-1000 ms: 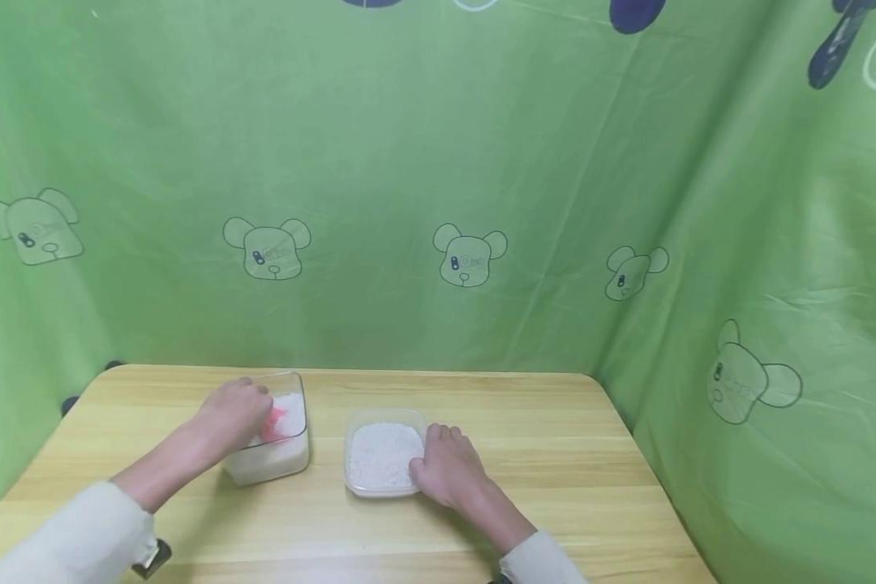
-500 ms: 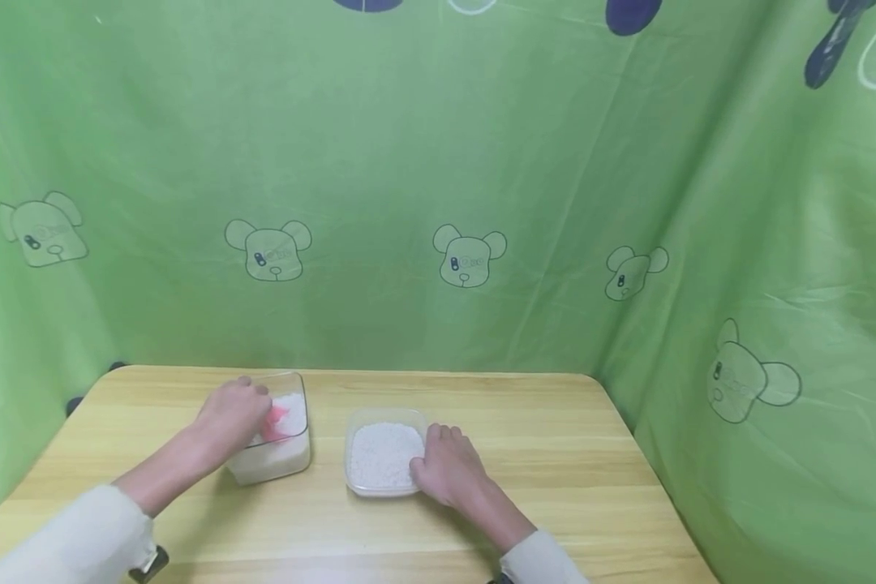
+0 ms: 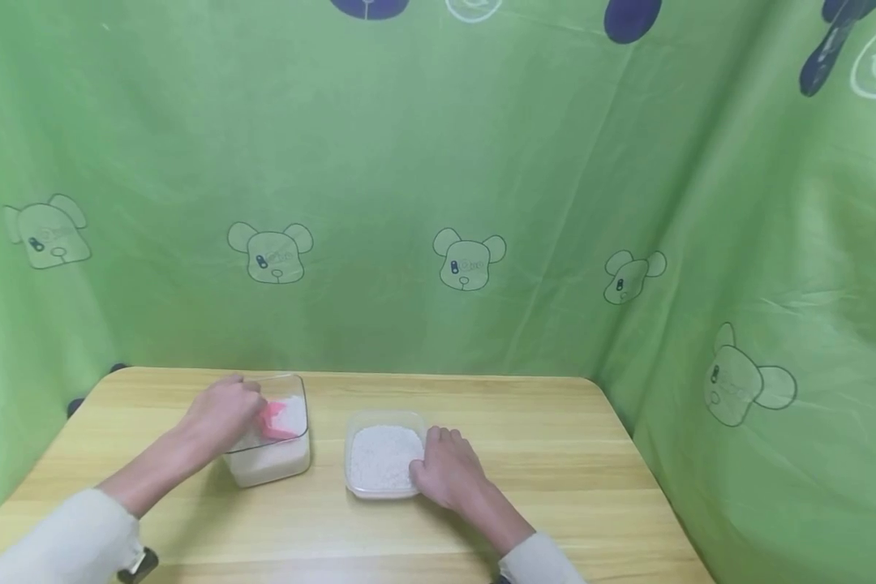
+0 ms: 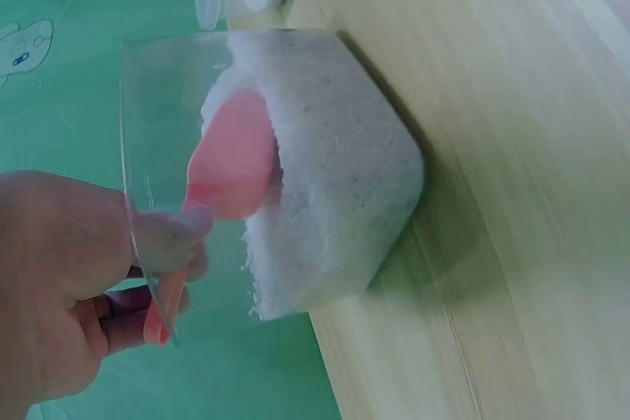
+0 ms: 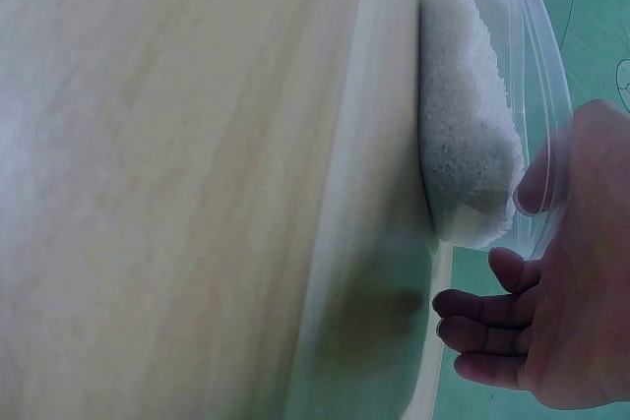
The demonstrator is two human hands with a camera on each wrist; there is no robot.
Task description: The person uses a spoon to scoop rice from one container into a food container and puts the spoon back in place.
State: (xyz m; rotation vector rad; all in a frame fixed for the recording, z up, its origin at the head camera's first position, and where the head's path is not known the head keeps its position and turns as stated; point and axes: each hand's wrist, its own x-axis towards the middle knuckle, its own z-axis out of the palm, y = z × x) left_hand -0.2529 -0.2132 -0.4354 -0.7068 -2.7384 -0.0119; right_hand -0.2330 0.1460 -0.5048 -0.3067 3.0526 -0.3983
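My left hand (image 3: 222, 410) grips the handle of a pink scoop (image 4: 234, 159) inside a tall clear box (image 3: 270, 464). The scoop's bowl is partly sunk in the white grains (image 4: 330, 164) that fill much of that box. In the left wrist view the thumb and fingers wrap the handle near the box's rim. To the right stands a lower translucent plastic container (image 3: 358, 490), also holding white grains (image 5: 468, 115). My right hand (image 3: 453, 470) pinches its right rim, thumb over the inner side, the other fingers outside and loosely bent.
Both containers stand on a light wood table (image 3: 555, 470), a small gap between them. A green curtain (image 3: 380, 162) printed with bear heads hangs behind the table and along its right side.
My left hand has shifted slightly left and back, and more of the pink scoop shows above the grains. The right hand and its container have stayed in place.
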